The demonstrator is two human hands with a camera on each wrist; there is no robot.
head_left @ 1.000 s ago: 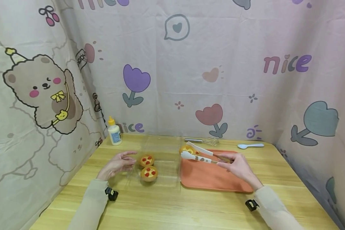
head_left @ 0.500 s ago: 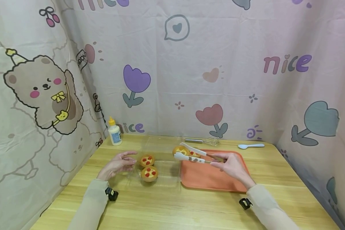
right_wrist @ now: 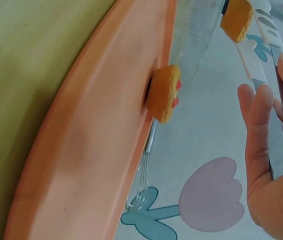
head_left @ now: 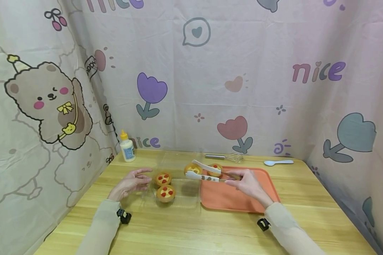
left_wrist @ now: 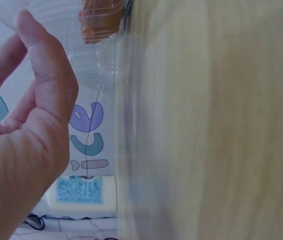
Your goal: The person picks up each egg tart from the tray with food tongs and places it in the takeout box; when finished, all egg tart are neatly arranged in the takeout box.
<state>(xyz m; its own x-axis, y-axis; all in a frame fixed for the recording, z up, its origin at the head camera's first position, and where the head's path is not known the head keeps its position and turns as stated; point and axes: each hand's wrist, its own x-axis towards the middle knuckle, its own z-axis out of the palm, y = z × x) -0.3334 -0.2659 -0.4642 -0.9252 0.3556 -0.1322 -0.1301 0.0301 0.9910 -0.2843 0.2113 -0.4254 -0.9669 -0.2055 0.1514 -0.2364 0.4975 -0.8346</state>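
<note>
Moved leftward: patterned tongs [head_left: 212, 178] and gripped mini tart [head_left: 189, 168], now frame centre, by the right edge of the clear plastic box [head_left: 185, 203]. Right hand [head_left: 249, 182]: holding tongs. Left hand [head_left: 132, 182]: loosely bent, box contact unclear. Likely hazards: slack squeeze, tart dropped; low carry, box snagged.

So the table's [head_left: 191, 233] a light wood-grain top. Reading it like a clock from the head cam: upright yellow-capped bottle [head_left: 127, 150] way out at 10, open clear plastic box [head_left: 186, 193] closer in around 10:30, skinny wire whisk [head_left: 215, 156] at 1, pale spoon [head_left: 279, 162] at 2, orange tray [head_left: 229, 198] just shy of 3, just beside the box.
</note>
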